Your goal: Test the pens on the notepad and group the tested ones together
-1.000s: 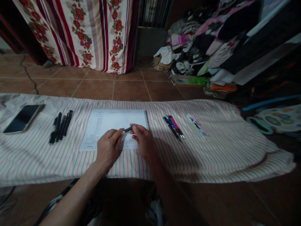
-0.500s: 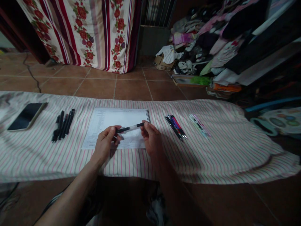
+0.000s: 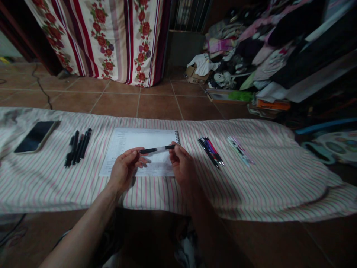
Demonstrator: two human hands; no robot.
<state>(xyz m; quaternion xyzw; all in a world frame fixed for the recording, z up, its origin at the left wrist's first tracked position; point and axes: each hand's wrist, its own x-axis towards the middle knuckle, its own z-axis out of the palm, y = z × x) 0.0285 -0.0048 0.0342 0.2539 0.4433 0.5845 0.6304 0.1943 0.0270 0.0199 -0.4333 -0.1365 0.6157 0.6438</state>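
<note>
A black and white pen (image 3: pixel 157 149) is held level over a spiral notebook (image 3: pixel 131 141) that lies on a pink-striped cloth (image 3: pixel 251 186). My left hand (image 3: pixel 124 169) pinches the pen's left end with thumb and fingers. My right hand (image 3: pixel 182 165) grips its right end. Both hands hover just above the near edge of the notebook's open page.
Several black pens (image 3: pixel 77 147) lie left of the notebook, with a dark phone (image 3: pixel 36 136) further left. Two small groups of pens lie to the right, one dark (image 3: pixel 211 151) and one pale (image 3: pixel 240 150). A floral curtain (image 3: pixel 111 37) and heaped clothes (image 3: pixel 245 48) stand beyond on tiled floor.
My hands have drawn apart along the pen, so more of its barrel shows between them. The pen has levelled out and the view has shifted slightly.
</note>
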